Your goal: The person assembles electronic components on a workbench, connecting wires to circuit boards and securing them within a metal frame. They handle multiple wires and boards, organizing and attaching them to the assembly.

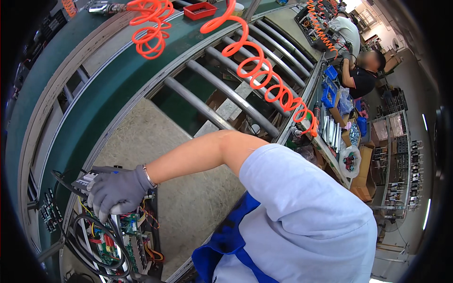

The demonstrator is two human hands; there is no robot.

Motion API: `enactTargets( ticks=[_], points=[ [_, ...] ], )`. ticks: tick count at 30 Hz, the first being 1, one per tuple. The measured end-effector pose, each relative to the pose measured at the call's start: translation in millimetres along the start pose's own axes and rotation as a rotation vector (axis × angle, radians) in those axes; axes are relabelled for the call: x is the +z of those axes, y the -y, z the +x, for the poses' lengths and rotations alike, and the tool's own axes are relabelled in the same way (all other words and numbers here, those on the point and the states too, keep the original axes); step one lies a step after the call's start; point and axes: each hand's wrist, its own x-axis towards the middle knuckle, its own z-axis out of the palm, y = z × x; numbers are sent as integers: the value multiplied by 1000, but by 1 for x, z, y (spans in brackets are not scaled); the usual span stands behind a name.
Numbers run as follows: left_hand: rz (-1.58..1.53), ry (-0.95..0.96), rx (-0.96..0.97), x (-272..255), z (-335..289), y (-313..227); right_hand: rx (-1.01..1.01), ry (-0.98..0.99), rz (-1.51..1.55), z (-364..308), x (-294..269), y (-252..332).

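My right hand (118,188), in a grey glove, reaches across to the left. Its fingers bend down over the dark end panel (85,181) of an opened electrical machine, and the fingertips come close to a silver metal piece. Green circuit boards (108,247) and coloured wires (153,254) show inside the machine. A black cable (75,236) lies in loops over the boards and runs up past the panel. Of my left hand (147,278) only a dark gloved bit shows at the lower edge, beside the machine; its fingers are hidden.
A grey work surface (165,155) meets metal rollers (203,101). Orange coiled air hoses (255,61) hang above them. Beyond runs a green conveyor (89,113) with a red tray (200,10). At right are blue bins (329,94), cardboard boxes (365,174) and a co-worker (363,78).
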Motion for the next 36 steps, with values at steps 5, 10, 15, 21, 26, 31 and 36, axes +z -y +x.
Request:
enactTargets(
  ticks=[5, 10, 15, 21, 26, 31, 36],
  points=[
    [16, 224, -80, -8, -16, 21, -39, 28, -21, 6, 3, 1],
    [-288, 372, -301, -2, -36, 42, -49, 100, 61, 20, 16, 7],
    [-73, 573, -368, -9, -11, 57, 38, 197, -202, 33, 19, 28],
    [-77, 380, -289, -27, -19, 62, 137, 131, -503, -13, 18, 133],
    [-4, 350, -260, -30, -31, 68, 480, 622, -341, -181, -33, 198],
    [50, 392, -220, -22, -22, 67, 832, 1474, -393, -316, -146, 263],
    [18, 465, -201, -31, 3, 55, 947, 1593, -361, -320, -178, 305]
  ],
)
